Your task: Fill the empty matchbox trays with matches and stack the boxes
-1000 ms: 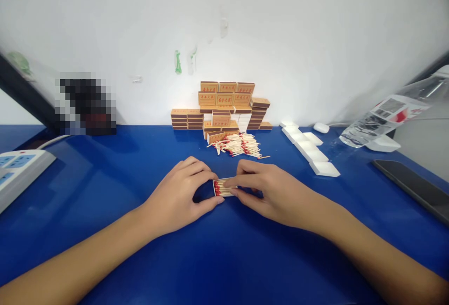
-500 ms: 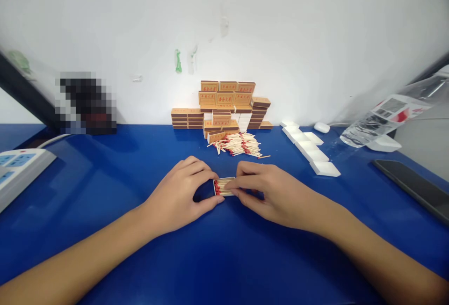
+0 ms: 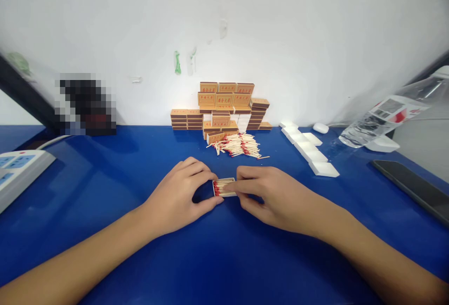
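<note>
A small white matchbox tray (image 3: pixel 229 194) lies on the blue table, filled with red-tipped matches (image 3: pixel 220 186) whose heads point left. My left hand (image 3: pixel 182 192) is closed on its left end, the index finger at the far corner and the thumb along the near side. From the right, my right hand (image 3: pixel 270 192) rests its index fingertip on the matches. Its thumb is at the tray's near right corner, and the other fingers are curled. Behind the hands lies a loose heap of matches (image 3: pixel 242 145), in front of stacked matchboxes (image 3: pixel 224 100).
White empty trays (image 3: pixel 305 147) stand in a staggered row at the right. Beyond them are a white case (image 3: pixel 321 128), a tilted plastic bottle (image 3: pixel 382 115) and a dark phone (image 3: pixel 414 185). A power strip (image 3: pixel 23 174) sits at the left edge.
My right index finger has straightened over the matches, and the thumb has drawn back slightly to the tray's corner. My left hand keeps its hold on the tray.
</note>
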### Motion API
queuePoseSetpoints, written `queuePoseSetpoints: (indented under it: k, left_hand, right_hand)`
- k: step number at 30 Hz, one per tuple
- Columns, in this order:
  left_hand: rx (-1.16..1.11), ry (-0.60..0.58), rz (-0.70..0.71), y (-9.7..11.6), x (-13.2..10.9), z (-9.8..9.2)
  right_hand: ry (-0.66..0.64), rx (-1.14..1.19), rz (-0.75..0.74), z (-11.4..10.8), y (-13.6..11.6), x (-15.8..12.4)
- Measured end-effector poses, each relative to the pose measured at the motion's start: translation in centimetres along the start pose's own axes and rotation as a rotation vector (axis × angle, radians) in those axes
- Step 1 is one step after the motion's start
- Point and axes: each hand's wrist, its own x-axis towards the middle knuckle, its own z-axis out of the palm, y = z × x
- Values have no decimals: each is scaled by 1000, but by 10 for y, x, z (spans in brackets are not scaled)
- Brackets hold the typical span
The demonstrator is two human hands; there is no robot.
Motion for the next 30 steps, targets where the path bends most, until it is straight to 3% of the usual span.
queuePoseSetpoints:
  k: [9, 30]
  left_hand:
    - [0, 2, -10, -1, 1, 0]
    - [-3, 0, -14, 0, 1, 0]
  right_hand:
    - [41, -302, -52, 6, -12, 0]
    - [-12, -239, -30, 7, -9, 2]
